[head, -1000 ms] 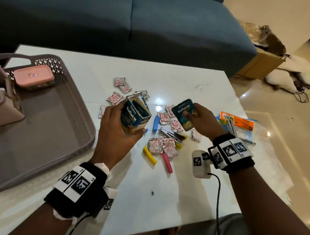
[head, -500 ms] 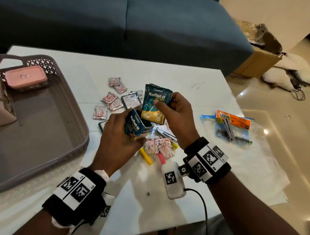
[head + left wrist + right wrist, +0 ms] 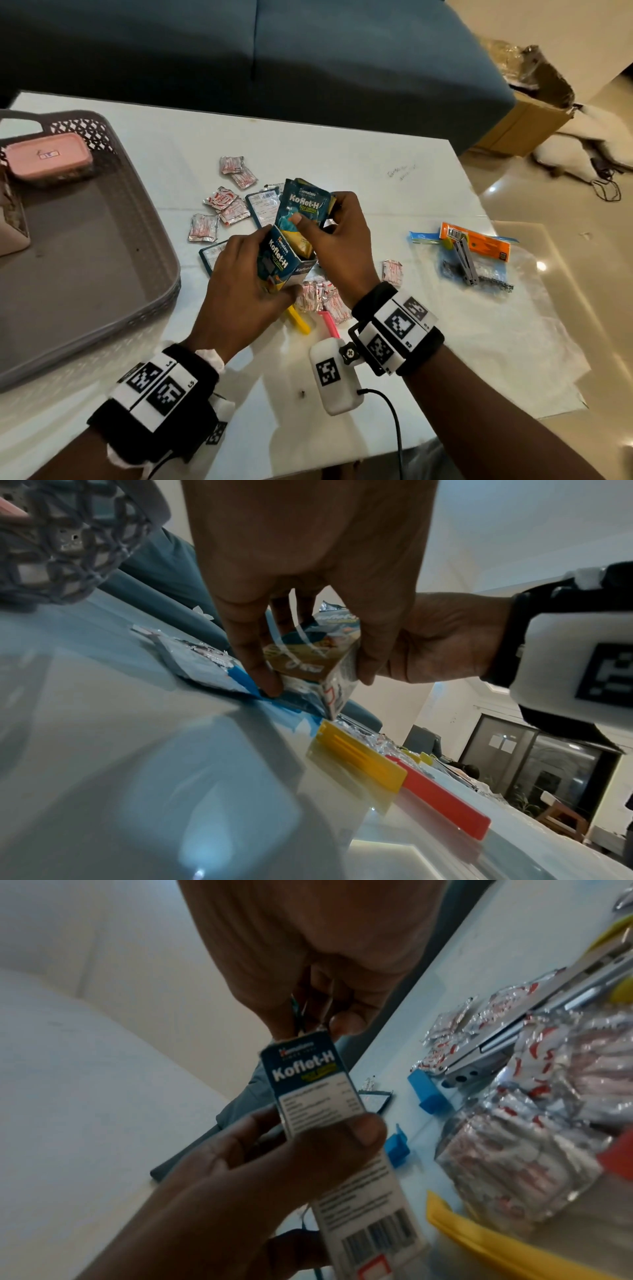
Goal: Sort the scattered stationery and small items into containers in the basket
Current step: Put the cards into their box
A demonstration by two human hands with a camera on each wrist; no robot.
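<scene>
My left hand (image 3: 253,274) grips a blue Koflet-H carton (image 3: 282,262) near the table's middle, open top facing up. My right hand (image 3: 329,233) pinches a small stack of Koflet-H sachets (image 3: 303,205), whose lower end sits inside the carton's mouth. In the left wrist view the fingers (image 3: 260,653) clamp the carton (image 3: 308,666) from both sides, its lower corner close to the table. The right wrist view shows the carton's label (image 3: 318,1091) under my left thumb (image 3: 363,1134).
A grey basket (image 3: 164,260) stands at the left with a pink lidded container (image 3: 48,157) inside. Several foil packets (image 3: 222,202), two flat sachets (image 3: 263,205), yellow (image 3: 299,322) and pink (image 3: 329,322) clips lie around my hands. A bagged stapler pack (image 3: 472,253) lies right.
My right hand carried the sachets from the right over to the carton and lowered their end into its open top. My left hand turned the carton more upright.
</scene>
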